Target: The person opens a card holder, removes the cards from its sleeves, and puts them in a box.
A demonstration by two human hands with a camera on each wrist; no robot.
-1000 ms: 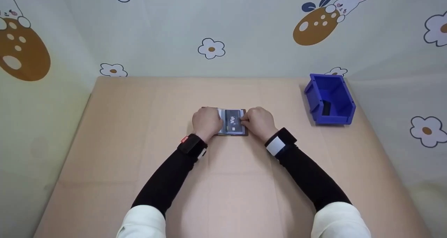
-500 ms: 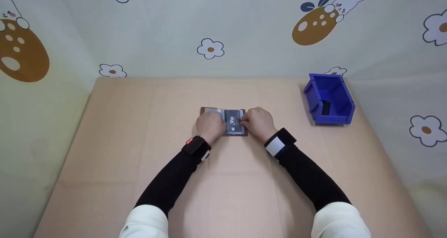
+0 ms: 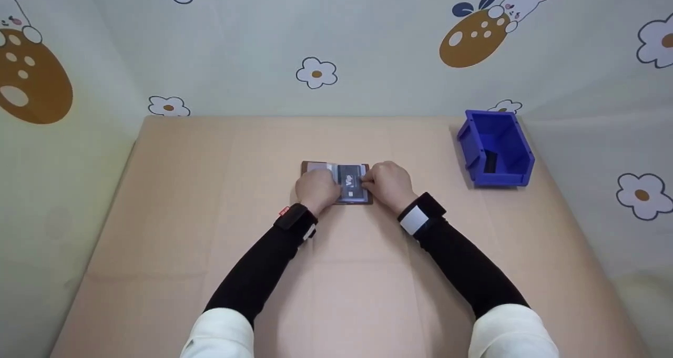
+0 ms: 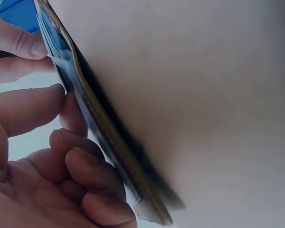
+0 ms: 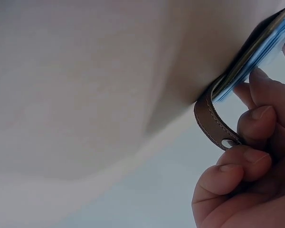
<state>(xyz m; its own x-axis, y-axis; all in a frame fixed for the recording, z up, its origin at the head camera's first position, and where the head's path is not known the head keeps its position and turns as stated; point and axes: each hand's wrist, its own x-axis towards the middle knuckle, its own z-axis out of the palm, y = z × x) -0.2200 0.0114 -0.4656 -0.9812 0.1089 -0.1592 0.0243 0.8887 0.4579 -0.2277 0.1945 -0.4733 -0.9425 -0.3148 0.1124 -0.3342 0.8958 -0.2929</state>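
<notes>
A brown card holder [image 3: 305,166] lies unfolded on the table, with clear plastic sleeves [image 4: 54,42] inside. On its right half sits a dark card [image 3: 348,175] marked "Vip"; how deep it is in a sleeve I cannot tell. My left hand [image 3: 318,190] covers much of the left half, its thumb and forefinger pinching the card's left edge near the fold. At the right edge, my right hand [image 3: 390,182] pinches the holder's sleeves between thumb and forefinger, the other fingers curled. A brown strap [image 5: 210,116] with a metal snap curves beside those fingers.
A blue bin [image 3: 497,150] with a black piece [image 3: 490,162] inside stands at the table's back right. The tan table [image 3: 210,232] ends against patterned cloth [image 3: 252,48] at the back and sides.
My left hand has shifted slightly right and toward me, uncovering the card holder's upper left corner. In the last half second little has moved; the right hand stays in place.
</notes>
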